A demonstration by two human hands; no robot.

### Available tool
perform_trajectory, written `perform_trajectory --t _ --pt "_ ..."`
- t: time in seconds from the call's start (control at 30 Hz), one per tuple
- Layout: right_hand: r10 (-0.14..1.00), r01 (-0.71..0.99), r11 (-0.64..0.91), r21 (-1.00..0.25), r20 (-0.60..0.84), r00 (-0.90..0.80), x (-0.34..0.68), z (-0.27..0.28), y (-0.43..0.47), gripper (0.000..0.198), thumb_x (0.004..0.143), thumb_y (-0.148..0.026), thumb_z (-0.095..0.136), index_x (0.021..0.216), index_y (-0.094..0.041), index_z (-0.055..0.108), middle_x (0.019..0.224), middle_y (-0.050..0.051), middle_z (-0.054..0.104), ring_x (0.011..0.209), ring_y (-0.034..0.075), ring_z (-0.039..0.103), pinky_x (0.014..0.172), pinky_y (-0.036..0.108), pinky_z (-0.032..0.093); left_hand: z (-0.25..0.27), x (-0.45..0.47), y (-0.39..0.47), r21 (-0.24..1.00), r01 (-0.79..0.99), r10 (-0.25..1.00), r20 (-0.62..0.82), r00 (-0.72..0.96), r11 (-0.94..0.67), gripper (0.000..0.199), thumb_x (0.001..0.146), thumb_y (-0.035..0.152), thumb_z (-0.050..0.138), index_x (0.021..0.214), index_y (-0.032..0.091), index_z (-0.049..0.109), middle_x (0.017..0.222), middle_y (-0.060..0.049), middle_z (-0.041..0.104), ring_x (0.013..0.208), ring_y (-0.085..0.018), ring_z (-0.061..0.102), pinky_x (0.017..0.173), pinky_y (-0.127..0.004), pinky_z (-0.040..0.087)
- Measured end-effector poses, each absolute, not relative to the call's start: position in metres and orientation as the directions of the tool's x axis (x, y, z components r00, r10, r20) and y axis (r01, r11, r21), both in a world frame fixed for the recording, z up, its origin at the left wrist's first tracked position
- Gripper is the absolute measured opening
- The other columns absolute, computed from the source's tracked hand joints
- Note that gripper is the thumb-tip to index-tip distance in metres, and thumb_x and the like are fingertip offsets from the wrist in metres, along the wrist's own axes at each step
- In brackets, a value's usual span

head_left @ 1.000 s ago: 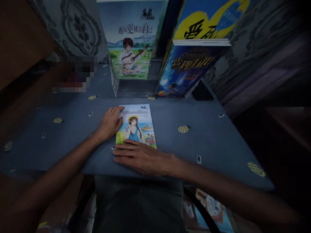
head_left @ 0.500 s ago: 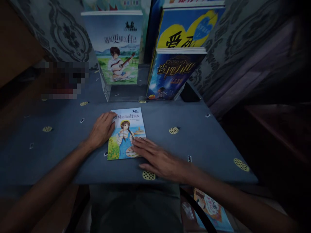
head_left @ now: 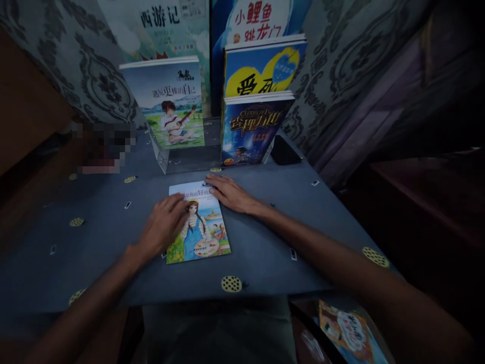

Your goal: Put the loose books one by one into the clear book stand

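A thin paperback book (head_left: pixel 206 227) lies face up on the grey-blue tablecloth (head_left: pixel 265 263), its cover showing a girl in blue overalls with a paint palette. My left hand (head_left: pixel 164 222) rests on the book's left side, fingers stretched over the cover. At the top right corner, my right hand (head_left: pixel 231 194) lies flat with its fingers reaching over the book's upper edge area. Neither hand grips the book. Parts of the title are hidden under the fingers.
Behind the book, a clear acrylic stand (head_left: pixel 162 159) holds a guitar-boy book (head_left: pixel 174 121), a dark blue book (head_left: pixel 246 136) and a yellow-heart book (head_left: pixel 261 65). A black flat object (head_left: pixel 286 150) lies right of it. Another book (head_left: pixel 348 328) is below the table's front edge.
My right hand has moved from the book's lower right up to its top right corner. My left hand has slid further onto the cover. The camera view has tilted up.
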State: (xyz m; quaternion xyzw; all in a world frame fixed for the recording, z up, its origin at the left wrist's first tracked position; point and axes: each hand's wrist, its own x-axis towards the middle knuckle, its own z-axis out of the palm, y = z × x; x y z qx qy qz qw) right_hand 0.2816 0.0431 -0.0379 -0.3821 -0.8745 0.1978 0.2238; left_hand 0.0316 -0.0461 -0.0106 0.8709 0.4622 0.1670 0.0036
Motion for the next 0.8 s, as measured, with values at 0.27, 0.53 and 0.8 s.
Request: perform_trajectory --t 0.27,0.53,0.8 --pt "0.790 0.487 0.589 -0.645 0.331 -0.517 0.288 -0.035 0.049 0.038 0.103 -0.027 0.042 0.129 -0.016 0.066 0.130 0.013 0.069 0.124 0.025 0.060 0.108 0.047 0.045 -0.014 0.028 -0.059 0.073 0.758 0.759 0.155 0.633 -0.648 0.048 0.105 0.044 0.035 0.148 0.023 0.046 0.153 -0.012 0.052 0.145 -0.029 0.042 0.117 -0.057 0.034" --pt "0.864 0.455 0.472 -0.755 0.293 -0.410 0.287 -0.032 0.058 0.036 0.103 -0.024 0.041 0.130 -0.016 0.064 0.111 0.007 0.077 0.109 0.022 0.064 0.102 0.041 0.046 0.014 0.057 -0.047 0.049 0.858 0.851 0.163 0.498 -0.511 0.031 0.102 0.043 0.043 0.107 0.020 0.063 0.108 -0.012 0.065 0.102 -0.028 0.062 0.087 -0.043 0.054" --pt "0.892 0.481 0.438 -0.759 0.302 -0.336 0.288 -0.027 0.051 0.034 0.104 -0.026 0.040 0.126 -0.018 0.065 0.106 0.006 0.078 0.109 0.021 0.063 0.102 0.039 0.044 0.024 0.141 -0.044 -0.122 0.916 0.913 0.099 0.395 -0.383 0.034 0.091 0.047 0.060 0.107 0.017 0.055 0.109 -0.017 0.061 0.104 -0.036 0.056 0.067 -0.040 0.056"
